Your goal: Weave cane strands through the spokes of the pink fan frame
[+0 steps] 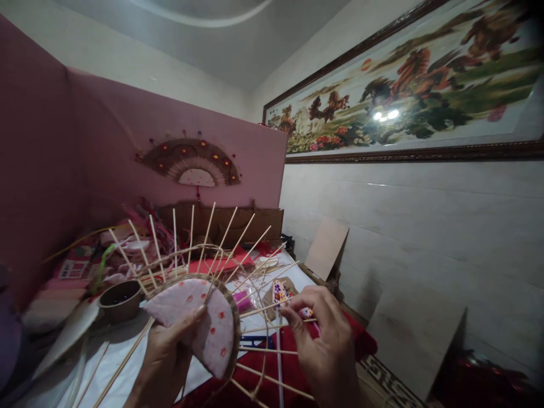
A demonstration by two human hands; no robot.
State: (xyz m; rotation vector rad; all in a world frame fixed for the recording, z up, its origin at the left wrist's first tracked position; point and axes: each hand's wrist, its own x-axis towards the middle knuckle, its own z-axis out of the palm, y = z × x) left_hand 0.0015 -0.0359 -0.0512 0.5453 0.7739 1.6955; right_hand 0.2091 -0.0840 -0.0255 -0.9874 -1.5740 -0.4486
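Note:
My left hand (170, 351) grips a half-round fan piece, its thumb pressed on the white fabric (219, 317) with red flower prints. Woven brown twine (236, 334) borders the fabric's curved edge. Several thin wooden sticks (207, 238) radiate outward from it. A loose strand of twine (266, 331) runs across some sticks on the right. My right hand (325, 340) is at the right-hand sticks, thumb and forefinger pinched together near the stick tips. What lies between those fingertips cannot be made out.
A finished-looking decorated fan (195, 161) hangs on the pink panel (255, 164). A dark bowl (121, 300) stands left, beside piled fabric and paper. Red paper (221, 260), a patterned piece (280, 292) and a blue tool (257, 341) lie on the table. A framed horse picture (408, 85) hangs right.

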